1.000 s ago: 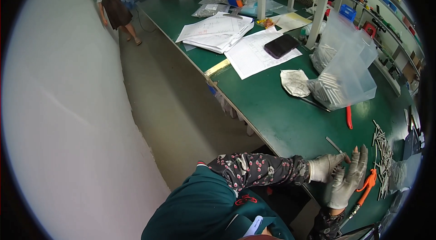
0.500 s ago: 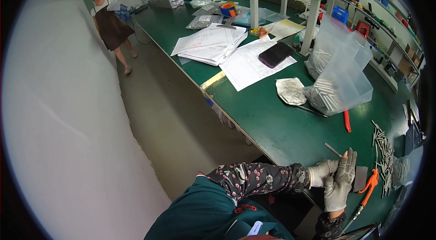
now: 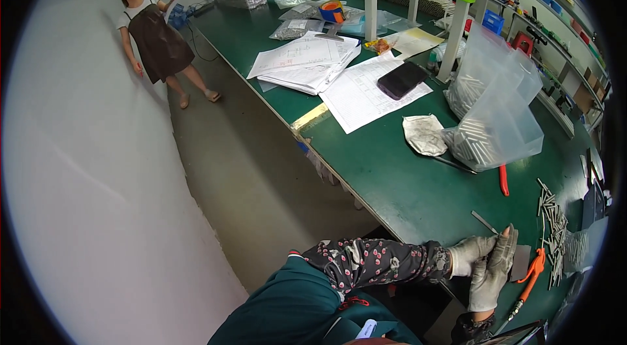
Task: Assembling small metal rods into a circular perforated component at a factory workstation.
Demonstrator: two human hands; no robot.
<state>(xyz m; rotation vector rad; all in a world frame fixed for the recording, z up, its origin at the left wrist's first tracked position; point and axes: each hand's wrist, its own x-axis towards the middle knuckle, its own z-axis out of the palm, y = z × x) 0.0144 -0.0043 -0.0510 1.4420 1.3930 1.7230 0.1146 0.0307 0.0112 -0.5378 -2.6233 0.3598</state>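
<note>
- I see the bench's (image 3: 398,191) near edge slant down under the left sleeve (image 3: 379,266); open green top reaches up to the pouch (image 3: 424,135).
- On the right, the air gun (image 3: 534,268) and pile (image 3: 554,237) bound my room.
- Two clear bags (image 3: 513,129) hold metal rods.
- One rod (image 3: 484,221) juts beyond the fingertips, long axis running upper left to lower right.
- The gloved left hand (image 3: 470,255) and right hand (image 3: 494,274) press together; I cannot tell what they grip.
</note>
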